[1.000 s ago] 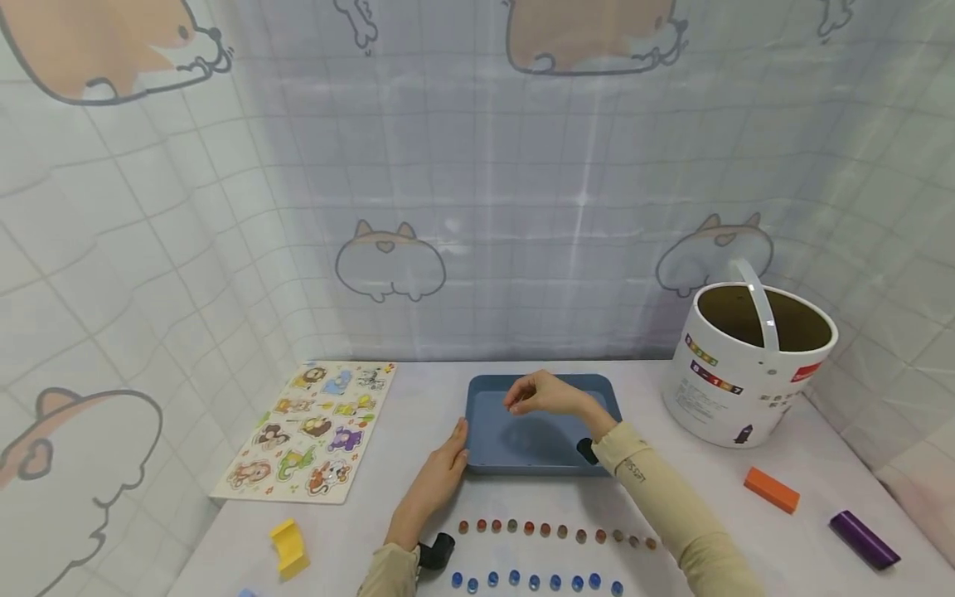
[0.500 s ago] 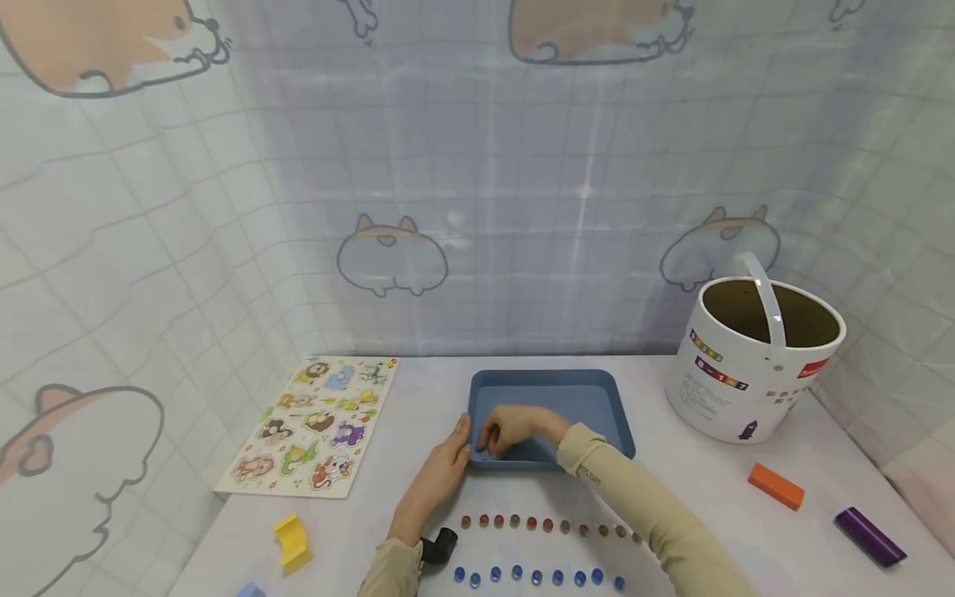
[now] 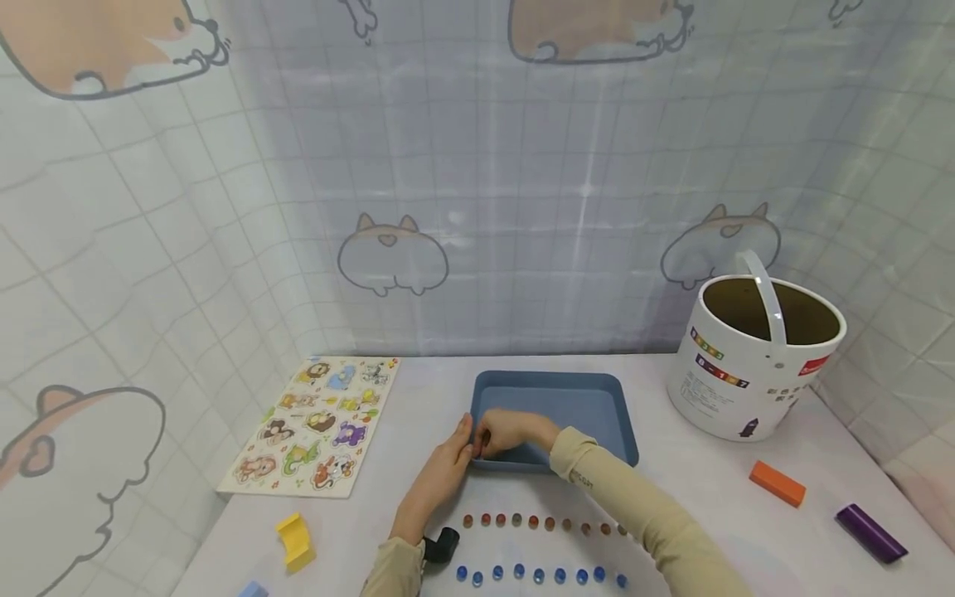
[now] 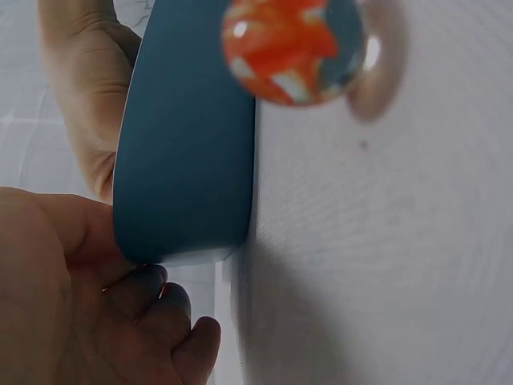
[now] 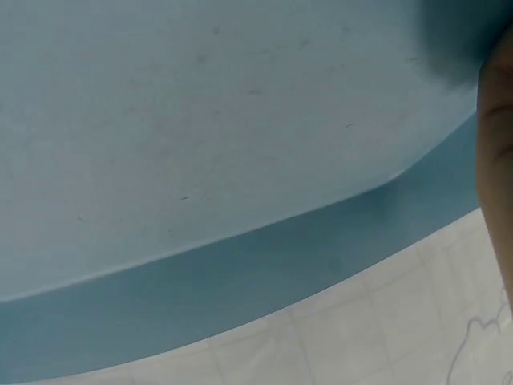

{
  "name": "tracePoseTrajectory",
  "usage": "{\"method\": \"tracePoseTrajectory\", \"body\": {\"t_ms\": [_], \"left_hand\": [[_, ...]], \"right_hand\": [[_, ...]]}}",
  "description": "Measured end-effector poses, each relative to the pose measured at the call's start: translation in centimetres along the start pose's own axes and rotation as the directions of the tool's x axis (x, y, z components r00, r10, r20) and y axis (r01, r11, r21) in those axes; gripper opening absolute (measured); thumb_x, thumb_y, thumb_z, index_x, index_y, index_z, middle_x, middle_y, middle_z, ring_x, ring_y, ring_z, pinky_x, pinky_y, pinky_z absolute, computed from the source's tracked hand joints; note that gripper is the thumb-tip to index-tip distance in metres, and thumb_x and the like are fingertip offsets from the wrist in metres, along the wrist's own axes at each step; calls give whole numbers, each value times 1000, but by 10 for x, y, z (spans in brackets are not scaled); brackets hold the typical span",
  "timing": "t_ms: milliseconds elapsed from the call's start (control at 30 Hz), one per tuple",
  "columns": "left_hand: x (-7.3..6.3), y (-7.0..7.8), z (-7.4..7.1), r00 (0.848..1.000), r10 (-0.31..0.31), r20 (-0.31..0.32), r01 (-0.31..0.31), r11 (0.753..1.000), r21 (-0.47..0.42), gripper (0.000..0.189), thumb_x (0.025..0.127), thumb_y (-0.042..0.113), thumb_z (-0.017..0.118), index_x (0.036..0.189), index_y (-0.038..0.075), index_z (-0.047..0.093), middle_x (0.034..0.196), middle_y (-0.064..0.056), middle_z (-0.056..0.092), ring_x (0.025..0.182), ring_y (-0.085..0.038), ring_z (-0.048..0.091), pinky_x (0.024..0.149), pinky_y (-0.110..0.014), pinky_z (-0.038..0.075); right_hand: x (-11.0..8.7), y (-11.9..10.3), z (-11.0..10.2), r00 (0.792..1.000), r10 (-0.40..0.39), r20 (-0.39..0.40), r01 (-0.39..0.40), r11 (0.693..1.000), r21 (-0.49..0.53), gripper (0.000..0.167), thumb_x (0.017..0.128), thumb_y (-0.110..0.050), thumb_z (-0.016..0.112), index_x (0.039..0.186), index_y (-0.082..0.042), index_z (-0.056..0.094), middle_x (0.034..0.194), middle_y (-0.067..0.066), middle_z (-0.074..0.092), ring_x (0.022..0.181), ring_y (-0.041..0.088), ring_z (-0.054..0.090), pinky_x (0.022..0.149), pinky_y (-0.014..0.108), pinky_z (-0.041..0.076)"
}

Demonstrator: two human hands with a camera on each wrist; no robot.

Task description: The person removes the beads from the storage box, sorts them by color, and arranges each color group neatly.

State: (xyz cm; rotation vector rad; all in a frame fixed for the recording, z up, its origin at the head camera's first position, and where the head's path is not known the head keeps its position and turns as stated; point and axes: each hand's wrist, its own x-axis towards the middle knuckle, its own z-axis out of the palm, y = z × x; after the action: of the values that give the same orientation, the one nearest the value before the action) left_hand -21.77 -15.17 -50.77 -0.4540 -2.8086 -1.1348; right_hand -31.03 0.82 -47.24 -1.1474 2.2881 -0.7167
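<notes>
A blue-grey tray [image 3: 589, 419] lies on the white table. My left hand [image 3: 436, 481] holds its near left corner, fingers along the outer side; in the left wrist view curled fingertips show under the tray's corner. Inside that same corner my right hand [image 3: 515, 431] is lowered, its fingers bent and pinched together. A hint of something small and reddish, probably a marble, shows at their tips, mostly hidden. Before the tray runs a row of reddish-brown marbles [image 3: 533, 521], and nearer me a row of blue marbles [image 3: 539, 575]. One orange-and-white marble [image 4: 280, 52] fills the left wrist view's top.
An animal puzzle board [image 3: 313, 423] lies at the left, with a yellow block [image 3: 295, 543] and a light blue block [image 3: 254, 589] nearer. A white bucket [image 3: 727, 398] stands at the right behind an orange block [image 3: 778, 484] and a purple block [image 3: 871, 533].
My right hand has moved from above the tray's middle down and left into its near left corner, settling there over the last half second. The left hand stays at the tray's edge.
</notes>
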Motion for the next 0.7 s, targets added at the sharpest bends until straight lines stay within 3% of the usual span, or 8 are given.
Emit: {"method": "tracePoseTrajectory", "body": {"t_ms": [300, 467, 567, 700], "left_hand": [[-2, 3, -1, 1000, -3, 9, 3, 1000, -22, 52, 103, 9, 41, 150, -6, 25, 157, -23, 25, 145, -37, 28, 117, -53, 26], [-3, 4, -2, 1000, 1, -4, -1, 999, -32, 52, 103, 8, 41, 149, -6, 25, 156, -24, 25, 145, -37, 27, 118, -52, 25], [-4, 5, -2, 1000, 1, -2, -1, 999, -37, 52, 103, 8, 41, 150, -6, 24, 157, -24, 24, 146, -36, 26, 118, -52, 25], [-6, 5, -1, 1000, -14, 5, 14, 999, -29, 52, 103, 9, 41, 150, -6, 25, 157, -23, 24, 146, -35, 26, 118, -51, 25]], "right_hand": [[-12, 13, -18, 998, -22, -57, 32, 980, 196, 12, 86, -2, 69, 97, -2, 71, 90, 5, 72, 75, 6, 64, 68, 20, 55], [-28, 14, -37, 994, -25, -109, 57, 952, 302, 15, 89, -4, 67, 103, -1, 69, 94, 7, 70, 89, 26, 69, 81, 36, 59], [-38, 15, -46, 990, -23, -137, 70, 934, 351, 17, 91, -6, 65, 106, 0, 68, 99, 11, 70, 98, 40, 65, 89, 49, 56], [-54, 17, -56, 984, -26, -175, 95, 915, 393, 22, 92, -11, 65, 110, 2, 66, 104, 14, 69, 104, 48, 60, 94, 57, 50]]}}
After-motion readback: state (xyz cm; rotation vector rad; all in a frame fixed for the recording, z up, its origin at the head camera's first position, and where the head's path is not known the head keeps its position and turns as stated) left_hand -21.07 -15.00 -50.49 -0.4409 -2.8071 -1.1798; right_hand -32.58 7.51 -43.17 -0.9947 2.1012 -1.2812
